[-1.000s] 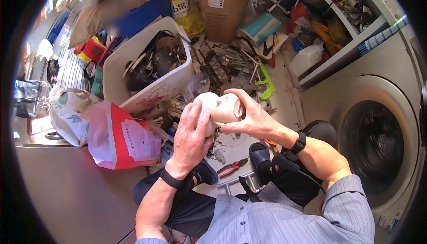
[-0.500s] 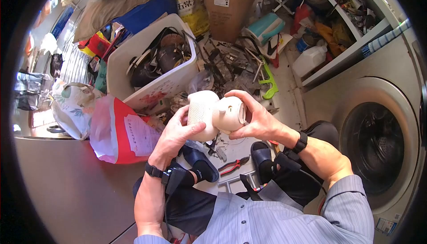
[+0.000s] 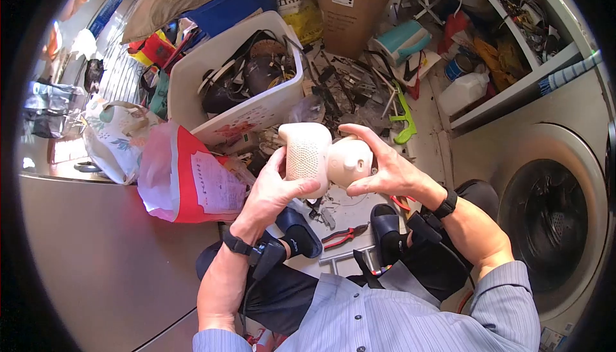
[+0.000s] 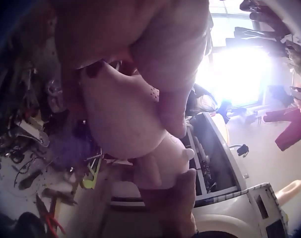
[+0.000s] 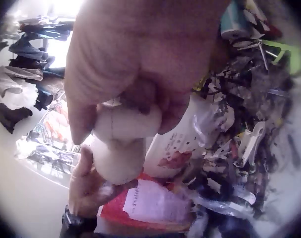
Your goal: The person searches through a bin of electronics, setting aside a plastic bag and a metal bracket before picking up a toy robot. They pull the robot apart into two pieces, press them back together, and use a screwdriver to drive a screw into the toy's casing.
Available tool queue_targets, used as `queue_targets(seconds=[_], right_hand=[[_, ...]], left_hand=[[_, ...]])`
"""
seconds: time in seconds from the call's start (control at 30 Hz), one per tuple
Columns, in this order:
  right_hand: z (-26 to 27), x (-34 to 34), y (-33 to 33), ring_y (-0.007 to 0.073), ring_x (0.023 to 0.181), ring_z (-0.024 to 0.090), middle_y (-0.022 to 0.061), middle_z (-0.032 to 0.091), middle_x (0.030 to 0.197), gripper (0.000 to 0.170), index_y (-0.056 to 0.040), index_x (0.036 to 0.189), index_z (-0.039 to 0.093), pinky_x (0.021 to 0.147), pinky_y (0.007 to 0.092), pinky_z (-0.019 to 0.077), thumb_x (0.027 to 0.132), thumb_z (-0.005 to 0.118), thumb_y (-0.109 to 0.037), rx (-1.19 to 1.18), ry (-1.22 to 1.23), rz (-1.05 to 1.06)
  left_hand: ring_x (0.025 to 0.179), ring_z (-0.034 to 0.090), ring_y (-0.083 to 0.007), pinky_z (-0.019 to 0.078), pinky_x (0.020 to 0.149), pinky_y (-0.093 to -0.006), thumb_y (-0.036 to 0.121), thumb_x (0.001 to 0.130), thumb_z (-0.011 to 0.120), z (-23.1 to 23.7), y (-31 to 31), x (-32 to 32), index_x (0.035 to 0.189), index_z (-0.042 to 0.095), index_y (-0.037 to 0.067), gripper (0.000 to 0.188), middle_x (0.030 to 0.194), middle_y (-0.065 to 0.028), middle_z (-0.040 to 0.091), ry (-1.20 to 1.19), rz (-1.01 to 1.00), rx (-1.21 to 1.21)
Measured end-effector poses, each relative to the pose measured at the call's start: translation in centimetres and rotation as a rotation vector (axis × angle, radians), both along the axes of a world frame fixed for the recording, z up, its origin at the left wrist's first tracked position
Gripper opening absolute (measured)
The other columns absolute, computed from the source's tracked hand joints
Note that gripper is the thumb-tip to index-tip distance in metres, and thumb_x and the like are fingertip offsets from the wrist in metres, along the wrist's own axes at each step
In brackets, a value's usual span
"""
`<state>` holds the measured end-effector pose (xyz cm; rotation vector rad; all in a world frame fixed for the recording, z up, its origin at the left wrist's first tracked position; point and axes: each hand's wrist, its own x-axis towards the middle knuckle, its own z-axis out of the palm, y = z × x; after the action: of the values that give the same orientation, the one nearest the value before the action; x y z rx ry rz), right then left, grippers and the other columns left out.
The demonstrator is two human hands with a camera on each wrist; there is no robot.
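Both grips full: a cream two-part object held up between two hands!

And here it is, right between the grips: the left hand has its thumb across the dotted, perforated body, fingers round the far side. The right hand answers, thumb and fingers curved round the rounded cream part. The two parts touch; whether they are joined, I cannot tell. Down below the grips, toward the person's body, red-and-black pliers lie on the floor. Beyond the left grip stands a white bin, and out to its left, a red-and-white bag. Past the right grip, a bright green plastic piece!
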<state>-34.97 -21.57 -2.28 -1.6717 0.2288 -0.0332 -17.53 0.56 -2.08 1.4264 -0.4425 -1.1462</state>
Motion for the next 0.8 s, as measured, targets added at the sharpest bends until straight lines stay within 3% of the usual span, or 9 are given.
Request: queue_targets(seconds=[0.07,0.2,0.43,0.67,0.8], right_hand=[[-0.4,0.0,-0.1,0.0269,0.135,0.054,0.0144,0.056,0.144,0.115,-0.0107,0.161,0.035,0.117,0.0436,0.0436,0.068,0.099,-0.031,0.002,0.022,-0.007],[-0.5,-0.1,-0.2,0.0256,0.131,0.056,0.0133,0.057,0.139,0.107,-0.0112,0.159,0.037,0.114,0.0415,0.0452,0.069,0.094,-0.018,0.019,-0.003,0.011],[-0.7,-0.1,-0.2,0.0238,0.127,0.058,0.0123,0.058,0.135,0.102,-0.0117,0.157,0.038,0.112,0.0399,0.0472,0.069,0.091,-0.01,0.037,-0.018,0.036],[-0.7,0.1,0.4,0.0236,0.127,0.058,0.0114,0.059,0.134,0.099,-0.0102,0.154,0.04,0.111,0.0395,0.0479,0.068,0.09,-0.012,0.088,-0.025,0.011],[-1.0,0.6,0.9,0.0229,0.127,0.058,0.0114,0.059,0.134,0.097,-0.0099,0.152,0.042,0.111,0.0389,0.0481,0.068,0.091,-0.013,0.11,-0.009,-0.005]], left_hand=[[0.136,0.054,-0.0221,0.0417,0.117,-0.0382,0.034,0.081,0.093,0.0,0.0,0.1,0.156,0.041,-0.003,0.098,0.149,-0.0129,0.056,0.025,0.012,-0.008],[0.133,0.057,-0.0214,0.0437,0.115,-0.0376,0.037,0.088,0.089,-0.9,0.4,1.0,0.151,0.048,-0.004,0.085,0.144,-0.0108,0.062,0.169,0.043,-0.018],[0.118,0.061,-0.02,0.046,0.109,-0.0373,0.034,0.073,0.1,0.0,0.5,1.3,0.136,0.055,-0.002,0.085,0.125,-0.0094,0.064,0.167,0.051,-0.056],[0.112,0.061,-0.0179,0.0512,0.101,-0.0343,0.031,0.074,0.1,0.1,0.2,1.7,0.132,0.053,-0.001,0.081,0.12,-0.0088,0.061,0.191,0.054,-0.091],[0.11,0.067,-0.0178,0.0565,0.098,-0.0346,0.031,0.077,0.098,0.2,0.7,1.9,0.133,0.053,-0.003,0.079,0.123,-0.0109,0.066,0.174,0.075,-0.068]])
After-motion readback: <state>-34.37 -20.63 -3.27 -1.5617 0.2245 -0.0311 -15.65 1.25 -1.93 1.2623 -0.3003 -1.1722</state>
